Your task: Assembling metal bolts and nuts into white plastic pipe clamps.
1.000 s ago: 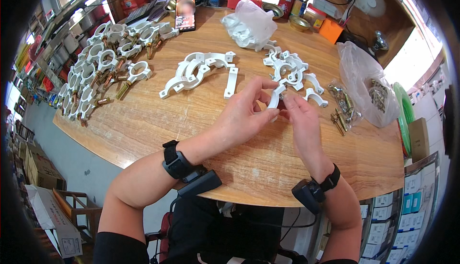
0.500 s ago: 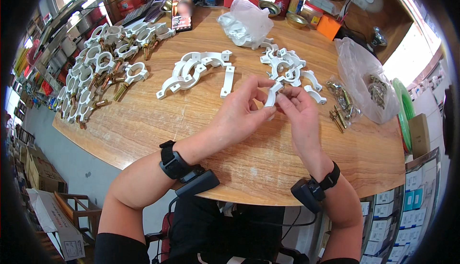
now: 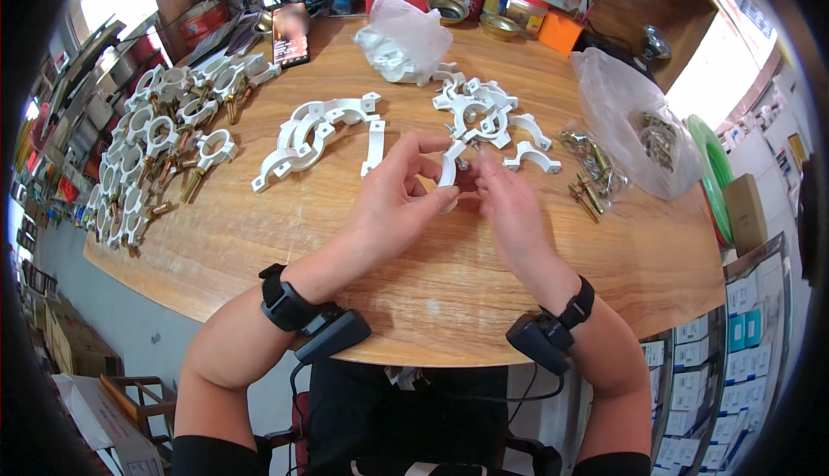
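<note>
Between the thumb and fingers of my left hand is a curved white pipe clamp half, held upright above the table. A small metal screw shows at its right side. Close against that side is my right hand, its fingers bent together and slightly blurred; what they pinch is hidden. Just beyond my hands lies a pile of white clamp halves with screws. To the left are a loose clamp half and several nested ones.
Assembled clamps with brass-coloured anchor bolts cover the table's left side. At right lie loose bolts, a small bag of bolts and a larger plastic bag. A white bag and a phone stand farther back.
My right fingers have come off the clamp half's near end and moved up beside its screw. The clamp half has turned more upright in my left hand. The whole view has shifted slightly.
</note>
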### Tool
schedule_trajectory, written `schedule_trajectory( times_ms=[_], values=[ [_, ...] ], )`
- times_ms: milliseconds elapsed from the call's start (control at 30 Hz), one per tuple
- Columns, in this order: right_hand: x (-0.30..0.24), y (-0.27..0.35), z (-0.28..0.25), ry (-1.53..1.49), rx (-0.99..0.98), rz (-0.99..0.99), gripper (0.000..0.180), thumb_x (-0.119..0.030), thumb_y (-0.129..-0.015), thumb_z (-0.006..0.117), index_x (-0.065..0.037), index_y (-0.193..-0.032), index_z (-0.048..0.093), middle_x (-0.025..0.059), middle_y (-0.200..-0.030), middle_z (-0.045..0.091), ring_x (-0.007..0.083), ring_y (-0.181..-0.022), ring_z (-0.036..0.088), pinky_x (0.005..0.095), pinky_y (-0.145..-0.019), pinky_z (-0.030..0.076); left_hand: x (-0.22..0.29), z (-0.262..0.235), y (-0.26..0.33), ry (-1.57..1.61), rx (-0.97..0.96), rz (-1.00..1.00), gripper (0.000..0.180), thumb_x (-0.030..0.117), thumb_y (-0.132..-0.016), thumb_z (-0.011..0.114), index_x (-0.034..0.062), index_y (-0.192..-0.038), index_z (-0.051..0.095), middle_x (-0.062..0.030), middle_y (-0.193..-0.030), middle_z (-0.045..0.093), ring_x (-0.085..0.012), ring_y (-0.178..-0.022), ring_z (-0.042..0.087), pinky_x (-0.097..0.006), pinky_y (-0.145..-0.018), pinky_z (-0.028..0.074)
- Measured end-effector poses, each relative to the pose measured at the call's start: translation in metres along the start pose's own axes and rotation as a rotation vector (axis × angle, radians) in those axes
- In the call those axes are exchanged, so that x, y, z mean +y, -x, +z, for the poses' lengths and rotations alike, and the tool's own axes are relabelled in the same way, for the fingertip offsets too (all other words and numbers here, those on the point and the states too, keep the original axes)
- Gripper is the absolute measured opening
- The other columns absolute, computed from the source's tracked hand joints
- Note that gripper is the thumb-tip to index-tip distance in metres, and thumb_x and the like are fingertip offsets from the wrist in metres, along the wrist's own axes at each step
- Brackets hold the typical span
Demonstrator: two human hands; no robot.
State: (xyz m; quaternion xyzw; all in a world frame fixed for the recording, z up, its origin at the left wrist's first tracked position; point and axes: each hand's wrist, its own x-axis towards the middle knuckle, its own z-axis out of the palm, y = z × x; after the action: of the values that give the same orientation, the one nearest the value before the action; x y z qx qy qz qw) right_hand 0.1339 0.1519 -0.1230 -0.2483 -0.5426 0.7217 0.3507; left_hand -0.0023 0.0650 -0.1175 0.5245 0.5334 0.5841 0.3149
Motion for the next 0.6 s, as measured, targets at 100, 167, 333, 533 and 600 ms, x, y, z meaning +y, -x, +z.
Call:
schedule_trajectory(
  times_ms=[100,167,333,533,600],
  values=[
    [0.0009,-0.0004,0.0017,0.119,-0.036,-0.072,0.025,-0.022,-0.091,0.056,-0.001,-0.105,0.057,0.0039,-0.093,0.061,0.01,-0.083,0.056,0.0243,-0.073,0.045,0.0015,0.0003,0.0007,-0.007,0.004,0.005,0.043,0.004,-0.079,0.063,0.0048,-0.119,0.046,-0.0034,-0.085,0.059,-0.0039,-0.06,0.047,-0.019,-0.053,0.04],
    [0.0008,0.0014,0.0028,0.24,0.02,-0.138,0.03,-0.028,-0.092,0.053,-0.002,-0.108,0.057,0.004,-0.096,0.061,0.0104,-0.086,0.057,0.026,-0.076,0.044,0.0031,0.0008,0.0011,0.001,0.001,0.006,0.043,0.003,-0.08,0.062,0.0044,-0.119,0.045,-0.0034,-0.085,0.059,-0.0036,-0.06,0.046,-0.019,-0.053,0.04],
    [-0.0048,0.0066,0.0019,0.117,0.048,-0.009,0.026,-0.023,-0.091,0.055,-0.002,-0.105,0.057,0.0031,-0.094,0.061,0.0102,-0.086,0.056,0.0252,-0.075,0.044,0.0078,0.0002,0.002,-0.017,-0.005,-0.027,0.042,0.003,-0.08,0.062,0.0028,-0.119,0.045,-0.0035,-0.084,0.059,-0.0031,-0.06,0.046,-0.019,-0.053,0.04],
    [0.0013,0.0012,0.0062,0.151,-0.01,-0.159,0.026,-0.026,-0.093,0.051,-0.003,-0.101,0.058,0.0022,-0.091,0.06,0.0104,-0.084,0.055,0.0242,-0.073,0.043,0.0092,-0.0003,0.002,0.0,-0.022,-0.029,0.042,0.003,-0.081,0.063,0.0017,-0.119,0.044,-0.0031,-0.084,0.058,-0.0029,-0.061,0.046,-0.018,-0.054,0.04],
    [0.0024,0.0014,0.0041,0.166,0.035,-0.16,0.026,-0.027,-0.093,0.05,-0.003,-0.101,0.059,0.0028,-0.091,0.06,0.0108,-0.084,0.055,0.0249,-0.073,0.044,0.0085,-0.0006,0.0017,-0.001,-0.028,-0.027,0.041,0.004,-0.082,0.063,0.0016,-0.119,0.044,-0.0031,-0.085,0.058,-0.0029,-0.061,0.046,-0.018,-0.054,0.04]
  ],
)
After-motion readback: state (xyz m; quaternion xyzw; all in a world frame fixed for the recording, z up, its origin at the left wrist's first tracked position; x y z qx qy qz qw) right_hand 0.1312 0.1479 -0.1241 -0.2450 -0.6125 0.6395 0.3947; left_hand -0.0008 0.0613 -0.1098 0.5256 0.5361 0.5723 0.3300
